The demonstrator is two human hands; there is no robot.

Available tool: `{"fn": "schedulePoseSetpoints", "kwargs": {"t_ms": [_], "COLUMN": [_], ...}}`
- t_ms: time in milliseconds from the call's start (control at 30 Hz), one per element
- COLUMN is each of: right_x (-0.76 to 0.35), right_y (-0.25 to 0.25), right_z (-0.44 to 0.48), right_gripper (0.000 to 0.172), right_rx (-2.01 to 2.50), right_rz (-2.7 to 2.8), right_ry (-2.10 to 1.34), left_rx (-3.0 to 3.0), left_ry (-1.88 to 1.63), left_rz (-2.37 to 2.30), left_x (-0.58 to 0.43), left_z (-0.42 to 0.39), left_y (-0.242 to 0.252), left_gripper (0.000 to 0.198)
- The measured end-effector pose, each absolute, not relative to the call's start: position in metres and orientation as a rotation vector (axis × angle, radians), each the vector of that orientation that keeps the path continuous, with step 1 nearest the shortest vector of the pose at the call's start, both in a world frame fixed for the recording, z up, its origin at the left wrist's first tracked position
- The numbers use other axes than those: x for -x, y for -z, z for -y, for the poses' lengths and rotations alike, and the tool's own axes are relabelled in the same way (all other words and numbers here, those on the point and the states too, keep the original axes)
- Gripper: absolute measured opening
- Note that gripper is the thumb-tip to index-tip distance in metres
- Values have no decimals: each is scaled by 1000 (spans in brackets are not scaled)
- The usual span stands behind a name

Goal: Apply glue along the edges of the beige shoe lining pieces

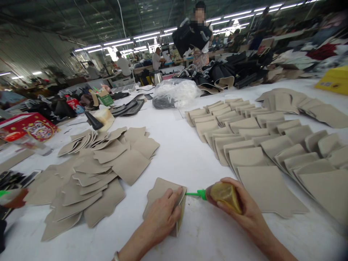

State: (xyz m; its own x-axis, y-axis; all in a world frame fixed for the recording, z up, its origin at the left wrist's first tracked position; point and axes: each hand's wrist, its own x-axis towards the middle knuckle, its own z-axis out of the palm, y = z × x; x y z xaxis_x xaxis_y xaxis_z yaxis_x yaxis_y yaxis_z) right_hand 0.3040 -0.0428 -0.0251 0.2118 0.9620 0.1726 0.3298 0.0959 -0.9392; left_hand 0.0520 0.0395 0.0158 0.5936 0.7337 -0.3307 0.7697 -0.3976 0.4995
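Note:
My left hand [164, 214] is on a folded beige leather-like piece [160, 187] at the front middle of the table. Its fingers and thumb hold the folded layers at the right side. My right hand [244, 204] is wrapped around a squeeze bottle [223, 197] of amber liquid, tipped on its side. The bottle's thin green nozzle [196, 194] points left, its tip at the right edge of the held piece. Whether any liquid is coming out cannot be made out.
A loose heap of beige pieces [102, 177] lies on the left. Overlapping rows of folded pieces [246, 154] cover the right. Farther back are a clear plastic bag [176, 92], a red box [29, 127], a yellow box [333, 80], and a standing person [200, 58] holding black items.

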Motion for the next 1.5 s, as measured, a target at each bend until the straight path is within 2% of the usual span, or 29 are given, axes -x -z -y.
{"fn": "schedulePoseSetpoints", "kwargs": {"t_ms": [333, 533, 733, 933, 1067, 1167, 1333, 1433, 1500], "right_x": [-299, -301, -289, -287, -282, -281, -290, -302, -313], "right_y": [33, 24, 26, 20, 16, 17, 10, -5, -15], "right_z": [55, 48, 68, 65, 73, 78, 78, 79, 80], "right_gripper": [45, 44, 42, 44, 44, 47, 56, 62, 63], "right_rx": [1413, 1474, 1382, 1494, 1434, 1426, 1227, 1155, 1150], "right_rz": [1303, 1301, 1348, 1304, 1308, 1147, 508, 142, -47], "right_ry": [-870, -759, -957, -828, -1000, -1073, -1234, -1233, -1136], "left_rx": [-2176, -2176, -2188, -2185, -2186, -2175, -2091, -2072, -2094], "left_ry": [49, 43, 44, 35, 0, -30, -144, -336, -410], "left_rz": [-1180, -1177, -1179, -1184, -1180, -1185, -1170, -1438, -1705], "left_x": [-53, -52, -53, -53, -51, -51, -46, -35, -24], "left_z": [-42, -41, -39, -38, -37, -38, -36, -37, -40], "left_y": [-19, -17, -15, -18, -14, -12, -13, -11, -7], "left_gripper": [51, 51, 52, 50, 52, 51, 46, 41, 45]}}
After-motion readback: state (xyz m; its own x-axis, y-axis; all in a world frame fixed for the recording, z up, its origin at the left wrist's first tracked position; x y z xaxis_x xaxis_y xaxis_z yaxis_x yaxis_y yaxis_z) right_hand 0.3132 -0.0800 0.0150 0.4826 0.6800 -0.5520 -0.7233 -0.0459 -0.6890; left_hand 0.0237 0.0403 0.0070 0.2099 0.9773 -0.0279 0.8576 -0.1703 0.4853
